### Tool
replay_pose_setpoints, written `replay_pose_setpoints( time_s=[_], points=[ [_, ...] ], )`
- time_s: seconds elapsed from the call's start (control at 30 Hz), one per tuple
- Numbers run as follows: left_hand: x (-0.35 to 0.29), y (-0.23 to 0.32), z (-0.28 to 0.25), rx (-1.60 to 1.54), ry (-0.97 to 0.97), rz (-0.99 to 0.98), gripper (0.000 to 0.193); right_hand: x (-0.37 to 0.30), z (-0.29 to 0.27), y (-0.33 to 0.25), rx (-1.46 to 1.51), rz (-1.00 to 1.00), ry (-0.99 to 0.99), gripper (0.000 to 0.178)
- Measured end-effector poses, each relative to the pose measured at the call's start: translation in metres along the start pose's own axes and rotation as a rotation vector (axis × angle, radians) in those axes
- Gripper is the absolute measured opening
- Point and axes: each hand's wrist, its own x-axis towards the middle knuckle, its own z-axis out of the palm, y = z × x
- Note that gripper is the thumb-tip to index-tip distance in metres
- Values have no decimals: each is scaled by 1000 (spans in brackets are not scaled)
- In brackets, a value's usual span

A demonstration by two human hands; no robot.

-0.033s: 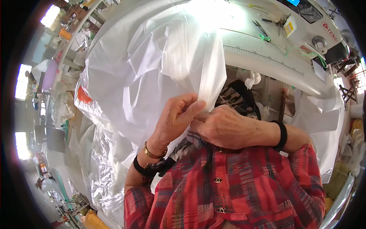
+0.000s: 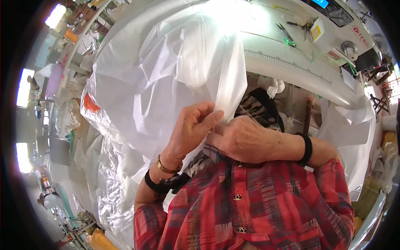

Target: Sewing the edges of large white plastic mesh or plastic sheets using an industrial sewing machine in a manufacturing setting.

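A large sheet of white woven fabric (image 2: 162,91) spreads from the sewing table down toward my lap. Its folded edge strip (image 2: 231,75) runs from the bright light down to my fingers. My left hand (image 2: 192,127) pinches this edge between thumb and fingers. Close beside it, my right hand (image 2: 246,139) is closed with curled fingers at the lower end of the same strip. The back of that hand hides its fingertips and exactly how they grip the fabric.
The table's front edge carries a ruler scale (image 2: 287,64). Scissors with green handles (image 2: 286,34) lie on the table, near a white sewing machine (image 2: 354,29) at the far right. Crumpled silvery sheeting (image 2: 112,183) hangs at the left. An orange patch (image 2: 91,103) shows beside the fabric.
Almost nothing differs. Both hands keep their hold on the fabric edge, with only a very slight shift of fingers and view.
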Motion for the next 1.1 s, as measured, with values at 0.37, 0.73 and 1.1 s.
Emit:
replay_pose_setpoints(
  time_s=[0.37,0.73,1.1],
  points=[
    [-10,62,-39,654,294,350,10,27,52,91,620,692,631,53],
    [7,94,-28,1442,-323,668,5,132,62,66,652,-97,172,31],
    [-18,-44,-16,1031,299,370,6,38,-14,91,7,17,13,14]
  ],
)
